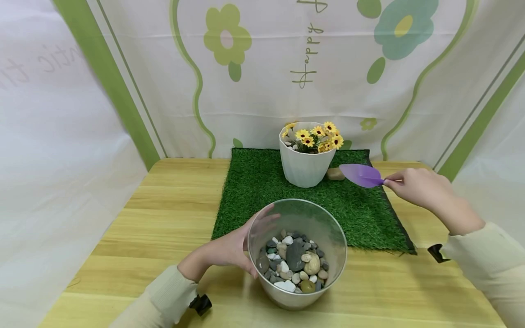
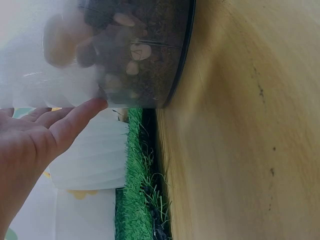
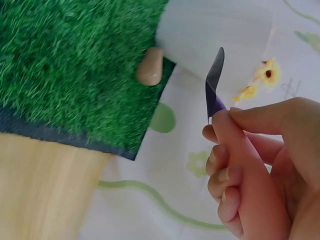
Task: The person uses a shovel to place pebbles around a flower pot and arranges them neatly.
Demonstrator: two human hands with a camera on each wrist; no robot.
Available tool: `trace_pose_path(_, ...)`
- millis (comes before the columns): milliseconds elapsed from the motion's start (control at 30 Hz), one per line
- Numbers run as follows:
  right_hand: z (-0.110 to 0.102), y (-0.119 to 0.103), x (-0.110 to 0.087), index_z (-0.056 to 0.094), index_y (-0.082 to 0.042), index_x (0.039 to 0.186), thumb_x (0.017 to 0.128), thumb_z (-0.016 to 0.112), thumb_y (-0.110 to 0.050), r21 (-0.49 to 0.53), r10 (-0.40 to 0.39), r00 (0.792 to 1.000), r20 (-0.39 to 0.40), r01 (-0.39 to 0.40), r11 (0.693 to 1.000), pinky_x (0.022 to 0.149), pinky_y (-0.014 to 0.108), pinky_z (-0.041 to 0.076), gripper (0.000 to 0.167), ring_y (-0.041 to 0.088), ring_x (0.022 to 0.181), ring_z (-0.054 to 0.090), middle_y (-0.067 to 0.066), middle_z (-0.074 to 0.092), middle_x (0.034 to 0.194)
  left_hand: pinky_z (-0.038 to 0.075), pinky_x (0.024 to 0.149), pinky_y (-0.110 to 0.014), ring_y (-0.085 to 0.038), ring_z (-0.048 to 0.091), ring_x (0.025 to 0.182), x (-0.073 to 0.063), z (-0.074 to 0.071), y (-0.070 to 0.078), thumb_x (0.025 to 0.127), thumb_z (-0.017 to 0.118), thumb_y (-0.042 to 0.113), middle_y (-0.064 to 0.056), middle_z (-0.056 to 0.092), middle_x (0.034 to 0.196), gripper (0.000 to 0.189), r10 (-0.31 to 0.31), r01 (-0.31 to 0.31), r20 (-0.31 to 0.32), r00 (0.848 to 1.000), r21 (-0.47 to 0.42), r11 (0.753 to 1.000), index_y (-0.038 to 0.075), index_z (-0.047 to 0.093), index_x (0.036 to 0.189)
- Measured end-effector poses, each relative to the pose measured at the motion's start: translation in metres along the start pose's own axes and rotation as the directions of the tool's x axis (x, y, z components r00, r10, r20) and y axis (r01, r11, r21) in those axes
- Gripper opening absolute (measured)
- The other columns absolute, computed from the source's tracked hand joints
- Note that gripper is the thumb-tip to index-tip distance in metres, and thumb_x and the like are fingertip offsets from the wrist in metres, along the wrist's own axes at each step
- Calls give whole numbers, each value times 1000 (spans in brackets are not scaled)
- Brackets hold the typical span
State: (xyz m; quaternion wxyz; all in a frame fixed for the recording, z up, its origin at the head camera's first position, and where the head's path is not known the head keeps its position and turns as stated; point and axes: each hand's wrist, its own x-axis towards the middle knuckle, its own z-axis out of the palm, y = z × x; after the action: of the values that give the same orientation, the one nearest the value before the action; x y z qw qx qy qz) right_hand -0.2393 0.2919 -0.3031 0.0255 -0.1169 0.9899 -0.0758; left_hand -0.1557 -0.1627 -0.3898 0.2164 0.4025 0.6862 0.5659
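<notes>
My left hand [image 1: 235, 250] rests against the side of a clear plastic bucket [image 1: 334, 228], fingers spread along its far left wall and thumb on the near side. Inside lie pebbles [image 1: 295, 255] in grey, white and tan. In the left wrist view, the thumb touches the bucket low on its wall. My right hand [image 1: 422, 189] grips a small purple trowel [image 1: 362, 175], its blade raised near the white flowerpot [image 1: 307, 168]. The right wrist view has the fingers wrapped round a peach-coloured handle [image 3: 250, 175]. Yellow flowers [image 1: 317, 136] and some pebbles fill the pot.
A green turf mat [image 1: 250, 191] lies under the pot on the wooden table [image 1: 164, 228]. Beside the pot sits a smooth tan, rounded piece [image 3: 151, 67]. A white curtain [image 1: 262, 100] printed with flowers hangs behind the table.
</notes>
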Motion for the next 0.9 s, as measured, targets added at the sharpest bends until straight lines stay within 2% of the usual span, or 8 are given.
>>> trace_pose_path(233,-5,-17,-16,73,-6,127,105,54,-46,5,-72,994,-88,72,997,48,35,45,49,38,90,70,19,74,113,22,123,-43,-27,19,154,1,0,-2,67,82,71,-8,14,170,142,14,-14,7,1000,13,1000,26,-11,164)
trace_pose_path(567,-31,-63,-45,77,-10,121,104,60,-38,-61,-177,962,-205,168,984,46,39,45,37,31,75,71,8,78,96,22,123,-43,-29,19,154,2,0,-2,67,83,68,-10,13,170,141,16,-16,7,1000,-6,1000,29,-10,164)
trace_pose_path(700,-43,-78,-57,77,-12,121,103,61,-37,-89,-203,951,-233,187,978,44,36,41,35,18,61,62,0,76,85,22,123,-42,-29,19,154,2,0,-2,67,84,67,-10,13,170,141,13,-13,7,1000,-12,1000,29,-10,165)
trace_pose_path(800,-47,-87,-63,78,-15,119,102,63,-35,-108,-262,930,-260,241,964,43,32,36,30,8,54,49,-11,68,73,22,122,-41,-30,19,154,2,-1,-2,68,84,67,-11,13,170,141,20,-20,12,1000,-8,1000,28,-11,165)
trace_pose_path(900,-48,-97,-67,80,-17,116,99,69,-30,-122,-360,886,-294,338,933,43,27,32,24,3,48,38,-19,56,64,23,122,-39,-31,19,154,2,-2,-2,69,84,65,-12,12,170,140,30,-29,18,999,-18,999,26,-12,164)
